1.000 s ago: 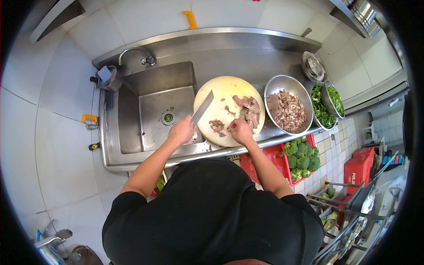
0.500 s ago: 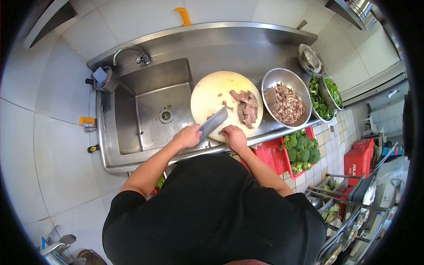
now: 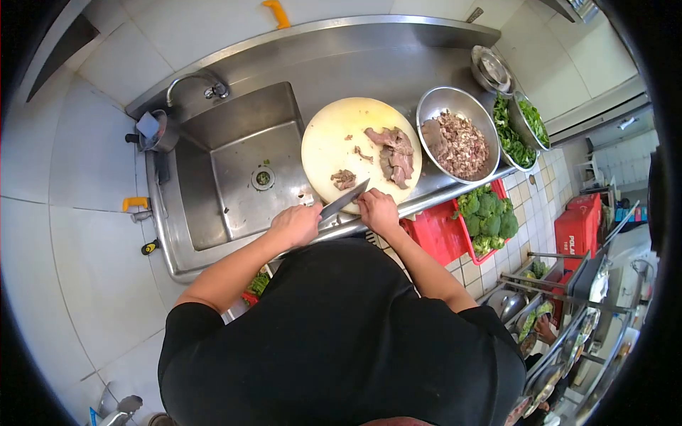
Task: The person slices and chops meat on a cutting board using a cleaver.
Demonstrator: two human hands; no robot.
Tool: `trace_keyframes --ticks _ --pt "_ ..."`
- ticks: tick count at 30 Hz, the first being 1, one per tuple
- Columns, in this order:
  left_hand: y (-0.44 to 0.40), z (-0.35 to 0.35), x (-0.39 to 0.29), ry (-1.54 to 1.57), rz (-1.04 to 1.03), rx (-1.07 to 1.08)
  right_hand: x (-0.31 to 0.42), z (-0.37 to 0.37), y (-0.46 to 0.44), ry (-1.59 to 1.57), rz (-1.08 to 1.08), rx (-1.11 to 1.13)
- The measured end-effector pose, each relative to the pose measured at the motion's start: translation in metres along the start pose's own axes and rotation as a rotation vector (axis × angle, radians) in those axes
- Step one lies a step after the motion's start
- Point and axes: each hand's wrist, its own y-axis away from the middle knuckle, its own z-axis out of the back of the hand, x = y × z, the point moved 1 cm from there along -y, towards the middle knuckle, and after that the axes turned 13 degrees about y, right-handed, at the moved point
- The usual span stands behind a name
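Note:
My left hand [image 3: 297, 224] is closed around the handle of a kitchen knife [image 3: 346, 199]. Its blade lies low across the near edge of a round, pale cutting board [image 3: 323, 145]. Right by the blade's tip, my right hand [image 3: 378, 211] has its fingers curled down on the board over a small piece of meat, mostly hidden. Beyond the blade sits a little heap of cut meat [image 3: 344, 179], with a few scraps near it. Larger slices of cooked meat [image 3: 396, 157] lie at the board's right side.
Left of the board is a steel sink [image 3: 245, 167] with a faucet [image 3: 213, 89]. To the right stand a metal bowl of chopped meat [image 3: 465, 145] and bowls of leafy greens [image 3: 517, 138]. Below the counter edge, a red crate [image 3: 435, 238] adjoins broccoli [image 3: 489, 220].
The knife has come down from a tilted, broad-side position to nearly edge-on beside my right fingers. The cut heap behind it now shows. The whole view has shifted slightly.

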Motion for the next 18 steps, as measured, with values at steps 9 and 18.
trace_keyframes --ticks 9,18 --pt "-0.038 -0.026 -0.004 0.039 -0.051 -0.016 0.003 0.002 -0.003 0.048 -0.023 0.023" --pt "-0.026 0.016 0.016 0.158 -0.061 -0.175 -0.006 0.006 -0.004 -0.142 -0.046 -0.002"
